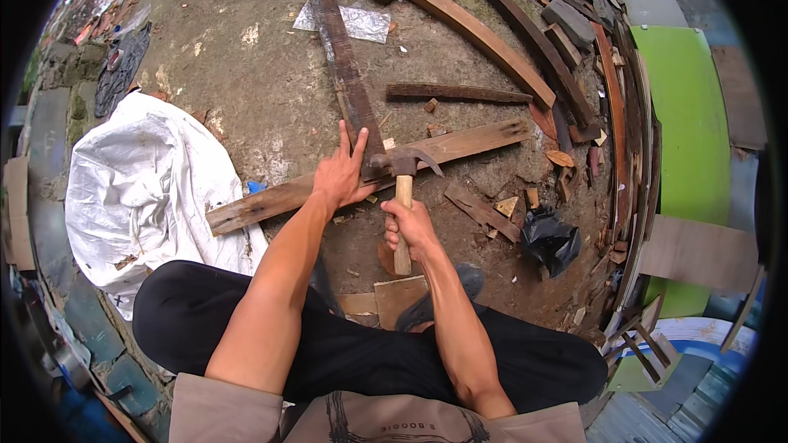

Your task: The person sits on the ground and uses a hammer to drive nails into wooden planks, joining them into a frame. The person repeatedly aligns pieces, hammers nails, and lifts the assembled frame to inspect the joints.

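My right hand (pixel 409 226) is wrapped round the pale wooden handle of a claw hammer (pixel 404 189). Its dark, rusty head is up and the claw points right. The hammer head is over the near end of a long dark wooden beam (pixel 345 66), which runs away from me. That end rests across a weathered brown plank (pixel 468 144) lying crosswise on the ground. My left hand (pixel 340 172) is laid on the beam's near end, left of the hammer head, with two fingers stretched out and spread. Whether a nail is under the hammer head, I cannot tell.
A white sack (pixel 156 189) lies to the left. Right of the beam are a short dark plank (pixel 455 93), a long curved-looking board (pixel 476 33) and a black plastic bag (pixel 550 239). Wood scraps and a green panel (pixel 685 123) line the right side.
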A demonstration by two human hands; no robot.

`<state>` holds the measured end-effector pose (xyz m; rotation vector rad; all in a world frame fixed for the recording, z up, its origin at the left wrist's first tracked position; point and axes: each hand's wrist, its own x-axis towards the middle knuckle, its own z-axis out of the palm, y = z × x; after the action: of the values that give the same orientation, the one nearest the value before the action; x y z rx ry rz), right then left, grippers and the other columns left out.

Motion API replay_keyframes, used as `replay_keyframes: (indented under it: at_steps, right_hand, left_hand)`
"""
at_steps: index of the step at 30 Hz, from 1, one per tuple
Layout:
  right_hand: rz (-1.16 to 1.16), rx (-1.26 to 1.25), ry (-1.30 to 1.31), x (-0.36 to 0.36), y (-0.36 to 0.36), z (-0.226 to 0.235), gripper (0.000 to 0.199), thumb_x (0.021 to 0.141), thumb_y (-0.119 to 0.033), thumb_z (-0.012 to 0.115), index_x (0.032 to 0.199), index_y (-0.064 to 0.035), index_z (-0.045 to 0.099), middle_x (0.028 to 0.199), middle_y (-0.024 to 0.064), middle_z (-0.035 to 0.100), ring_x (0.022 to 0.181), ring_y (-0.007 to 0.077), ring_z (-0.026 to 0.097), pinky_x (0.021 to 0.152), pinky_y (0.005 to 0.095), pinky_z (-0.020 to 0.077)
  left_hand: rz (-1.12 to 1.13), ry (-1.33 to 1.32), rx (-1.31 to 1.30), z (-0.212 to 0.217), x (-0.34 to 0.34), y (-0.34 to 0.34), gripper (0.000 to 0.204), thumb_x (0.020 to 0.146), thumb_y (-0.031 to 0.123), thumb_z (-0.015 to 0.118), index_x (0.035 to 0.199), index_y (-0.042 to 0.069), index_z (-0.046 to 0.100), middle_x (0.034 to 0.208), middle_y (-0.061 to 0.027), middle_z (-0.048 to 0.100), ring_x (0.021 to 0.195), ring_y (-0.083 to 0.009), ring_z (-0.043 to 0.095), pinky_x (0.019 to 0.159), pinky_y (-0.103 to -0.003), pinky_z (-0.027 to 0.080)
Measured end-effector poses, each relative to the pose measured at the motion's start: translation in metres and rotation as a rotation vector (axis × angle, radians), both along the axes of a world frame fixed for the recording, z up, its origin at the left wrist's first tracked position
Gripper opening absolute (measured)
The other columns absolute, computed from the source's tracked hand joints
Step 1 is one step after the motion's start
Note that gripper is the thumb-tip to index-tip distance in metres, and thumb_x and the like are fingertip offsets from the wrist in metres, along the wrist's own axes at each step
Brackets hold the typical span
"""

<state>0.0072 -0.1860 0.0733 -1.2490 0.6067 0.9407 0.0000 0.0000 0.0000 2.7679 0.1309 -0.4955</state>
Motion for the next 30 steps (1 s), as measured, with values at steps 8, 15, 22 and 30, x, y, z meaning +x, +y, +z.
replay_keyframes:
  at_steps: [8,15,22,30]
  right_hand:
    - [0.047,-0.072,-0.056,-0.003,0.002,-0.001,0.02,0.092,-0.017,0.062,0.084,-0.0085,0.046,0.056,0.0009,0.044,0.04,0.0133,0.045,0.036,0.0325,0.0387]
    - [-0.037,-0.034,-0.078,-0.008,-0.001,0.0,0.02,0.092,-0.017,0.062,0.083,-0.0069,0.048,0.057,0.0009,0.046,0.041,0.0131,0.046,0.037,0.0313,0.0389]
    - [0.289,-0.405,-0.385,-0.01,-0.002,0.008,0.021,0.093,-0.018,0.063,0.082,-0.0017,0.055,0.06,0.0046,0.052,0.045,0.0161,0.05,0.043,0.0341,0.041]
    - [0.411,-0.571,-0.794,-0.016,-0.002,0.009,0.039,0.087,-0.032,0.067,0.089,0.007,0.063,0.078,0.0249,0.066,0.075,0.0364,0.068,0.068,0.0435,0.0504]
  left_hand:
    - [0.029,0.01,-0.038,0.002,0.003,-0.004,0.126,0.071,0.056,0.08,0.161,0.015,0.003,0.16,-0.0374,0.001,0.111,-0.044,0.063,0.083,-0.044,0.057]
    - [-0.005,-0.081,-0.026,-0.003,-0.003,-0.002,0.127,0.069,0.054,0.081,0.161,0.012,0.005,0.159,-0.0389,0.002,0.102,-0.0463,0.065,0.08,-0.047,0.057]
    - [0.007,-0.061,-0.008,-0.005,-0.004,0.0,0.127,0.069,0.056,0.082,0.161,0.014,0.004,0.16,-0.037,0.002,0.107,-0.044,0.064,0.083,-0.044,0.057]
    - [-0.001,-0.083,-0.014,-0.002,-0.003,-0.003,0.127,0.069,0.058,0.081,0.161,0.014,0.005,0.16,-0.0375,0.002,0.108,-0.0439,0.064,0.083,-0.044,0.057]
